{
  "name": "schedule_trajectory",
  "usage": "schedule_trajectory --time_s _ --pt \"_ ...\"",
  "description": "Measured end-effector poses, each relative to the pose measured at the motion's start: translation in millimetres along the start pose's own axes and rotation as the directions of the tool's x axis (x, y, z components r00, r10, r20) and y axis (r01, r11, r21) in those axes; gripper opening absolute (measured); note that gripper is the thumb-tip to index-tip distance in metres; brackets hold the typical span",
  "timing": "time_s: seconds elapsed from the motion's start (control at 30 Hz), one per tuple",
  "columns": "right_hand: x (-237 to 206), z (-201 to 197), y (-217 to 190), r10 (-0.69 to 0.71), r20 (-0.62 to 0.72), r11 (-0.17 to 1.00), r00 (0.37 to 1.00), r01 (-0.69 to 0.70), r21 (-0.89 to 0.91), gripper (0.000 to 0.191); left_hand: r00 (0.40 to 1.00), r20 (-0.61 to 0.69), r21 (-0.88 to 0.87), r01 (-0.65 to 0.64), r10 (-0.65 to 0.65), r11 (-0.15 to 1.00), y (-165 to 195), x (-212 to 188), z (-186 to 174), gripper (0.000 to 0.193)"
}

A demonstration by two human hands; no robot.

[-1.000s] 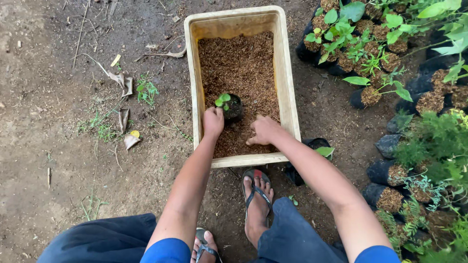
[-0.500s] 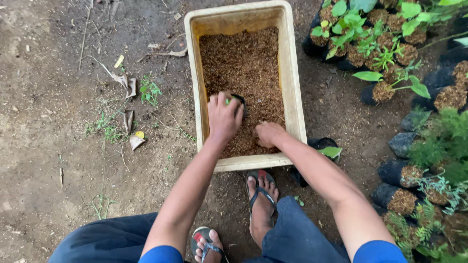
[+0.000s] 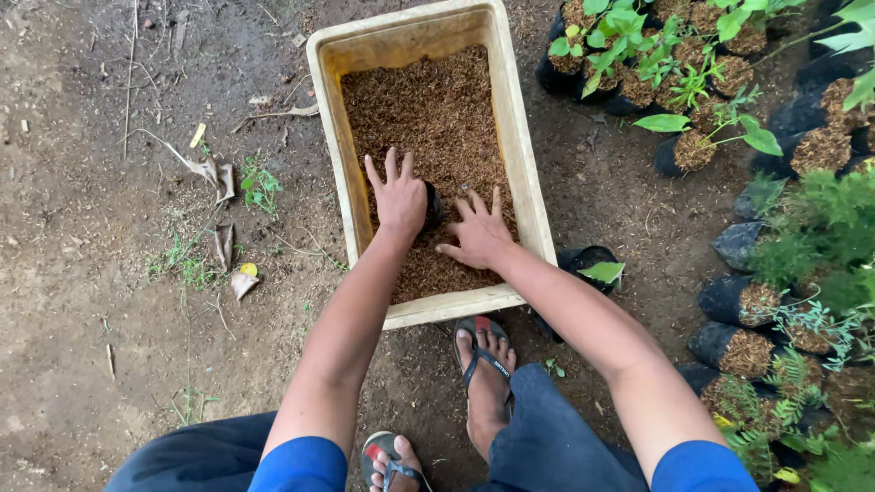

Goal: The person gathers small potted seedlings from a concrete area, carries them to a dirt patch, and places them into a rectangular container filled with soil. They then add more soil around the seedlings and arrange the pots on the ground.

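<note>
While both arms were stretched forward from the crouched body, the left hand [image 3: 398,196] was laid flat, fingers [image 3: 390,167] spread and pinching nothing, over a small black pot [image 3: 434,206] that was half sunk in the brown husk filling [image 3: 437,109]. Only the pot's dark right edge could be seen past the palm. The right hand [image 3: 480,237] was pressed palm-down on the husk just beside the pot, its fingers [image 3: 476,206] likewise fanned apart and closed on nothing. The filling was held in a long cream-coloured plastic crate [image 3: 521,164], which was set on bare earth. To the right of the crate, black nursery bags of seedlings [image 3: 638,64] were crowded together. At the crate's near end, sandalled feet [image 3: 486,378] were planted on the soil.
</note>
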State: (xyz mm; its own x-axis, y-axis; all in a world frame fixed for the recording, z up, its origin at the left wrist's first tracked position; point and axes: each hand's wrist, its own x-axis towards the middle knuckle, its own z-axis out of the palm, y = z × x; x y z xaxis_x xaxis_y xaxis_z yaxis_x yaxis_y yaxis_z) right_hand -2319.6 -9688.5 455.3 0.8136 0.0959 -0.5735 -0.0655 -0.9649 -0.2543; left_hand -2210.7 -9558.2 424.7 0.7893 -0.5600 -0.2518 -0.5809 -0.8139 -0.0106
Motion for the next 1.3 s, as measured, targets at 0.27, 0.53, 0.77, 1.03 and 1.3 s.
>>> schedule_trajectory --time_s 0.27,0.53,0.77,1.03,1.3 --pt "-10 -14 -14 -0.122 0.251 0.992 0.960 0.112 0.054 0.090 0.978 -0.189 -0.539 -0.023 -0.094 0.842 -10 0 -47 0.003" --pt "10 29 0 -0.224 0.312 0.973 0.923 0.231 0.016 0.074 0.708 -0.241 -0.756 0.292 -0.664 0.586 -149 -65 -80 0.032" --pt "53 21 22 0.048 0.356 0.972 0.933 -0.126 0.198 0.043 0.832 -0.417 -0.704 -0.041 -0.366 0.709 -113 -108 -47 0.012" --pt "80 -3 35 0.009 0.197 0.794 0.980 -0.126 0.594 0.038 0.996 0.000 -0.545 -0.073 0.087 0.835 -15 -93 22 0.054" --pt "82 -22 18 -0.006 0.303 0.245 0.953 -0.292 0.925 0.033 0.996 -0.091 -0.436 -0.033 -0.008 0.900 -13 -91 32 0.064"
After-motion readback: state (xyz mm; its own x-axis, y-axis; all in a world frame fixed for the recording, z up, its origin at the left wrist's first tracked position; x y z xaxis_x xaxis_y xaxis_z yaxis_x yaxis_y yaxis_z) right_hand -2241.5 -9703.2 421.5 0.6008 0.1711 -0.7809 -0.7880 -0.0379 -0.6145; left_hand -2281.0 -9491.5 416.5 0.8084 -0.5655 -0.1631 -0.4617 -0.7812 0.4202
